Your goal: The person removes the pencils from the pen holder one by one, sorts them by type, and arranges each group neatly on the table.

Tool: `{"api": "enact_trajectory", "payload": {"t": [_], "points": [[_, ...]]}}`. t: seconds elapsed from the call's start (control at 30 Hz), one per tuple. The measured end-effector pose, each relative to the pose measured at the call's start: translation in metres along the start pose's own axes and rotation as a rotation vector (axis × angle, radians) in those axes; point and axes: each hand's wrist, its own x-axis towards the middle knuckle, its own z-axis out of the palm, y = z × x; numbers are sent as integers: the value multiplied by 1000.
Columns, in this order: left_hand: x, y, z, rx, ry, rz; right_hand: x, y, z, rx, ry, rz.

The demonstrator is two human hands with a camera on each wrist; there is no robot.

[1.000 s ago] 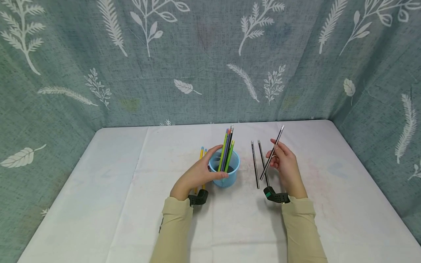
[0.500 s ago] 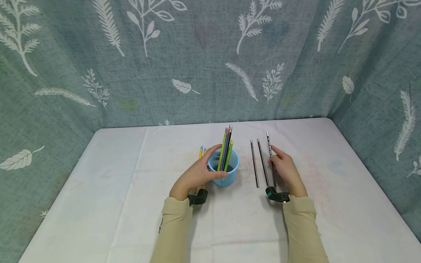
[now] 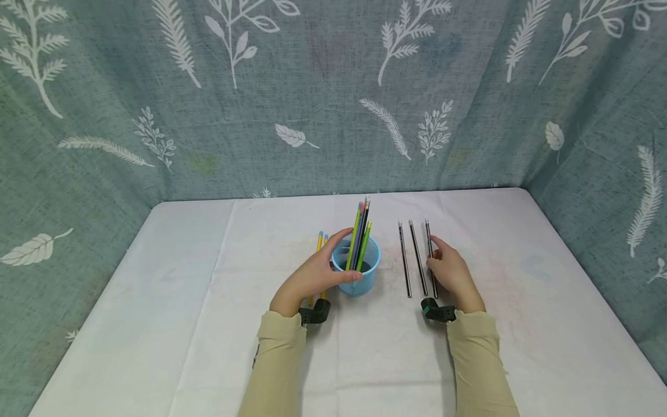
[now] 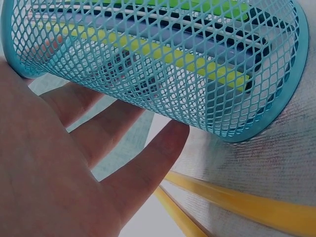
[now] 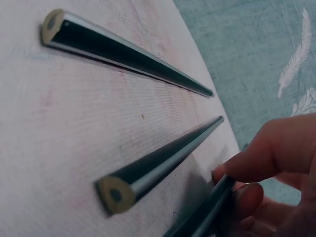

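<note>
A light blue mesh pencil cup (image 3: 359, 284) stands upright with several pencils (image 3: 361, 240) in it, green, purple and black among them. My left hand (image 3: 312, 275) holds the cup from its left side, thumb across the near rim and fingers against the mesh (image 4: 163, 106). To the right, my right hand (image 3: 452, 269) pinches a black pencil (image 3: 429, 246) between thumb and forefinger, low at the table. Left of it lie two more black pencils (image 3: 418, 258), roughly parallel to it. Their unsharpened ends (image 5: 116, 195) show close up in the right wrist view.
Two yellow pencils (image 3: 319, 246) with blue ends lie left of the cup, partly hidden by the left hand and wrist camera. A white cloth covers the table (image 3: 208, 347). A leaf-patterned grey-green curtain (image 3: 312, 116) borders the back and sides.
My right hand has lowered the black pencil from a slanted, raised position to the table, beside and nearly in line with the other two. The left hand stays on the cup.
</note>
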Motion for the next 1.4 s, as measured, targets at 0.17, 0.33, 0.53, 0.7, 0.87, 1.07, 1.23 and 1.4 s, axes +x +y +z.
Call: {"api": "enact_trajectory", "payload": {"t": [0.17, 0.33, 0.53, 0.7, 0.87, 1.07, 1.23, 1.4], "points": [[1, 0, 0, 11, -3, 7, 1, 0, 0, -33, 16, 8], [0, 0, 0, 10, 0, 10, 1, -1, -1, -69, 29, 6], [0, -1, 0, 9, 3, 5, 0, -2, -2, -63, 33, 27], [1, -1, 0, 8, 1, 3, -1, -5, -4, -17, 35, 2], [1, -2, 0, -1, 0, 9, -4, -14, -5, 74, -6, -53], [2, -2, 0, 3, -2, 18, -10, -24, -4, 154, -49, -150], [2, -2, 1, 13, 4, 21, -13, -28, -5, 191, -57, -218], [2, -2, 2, 23, 19, 25, -17, -36, -9, 220, -72, -270]]}}
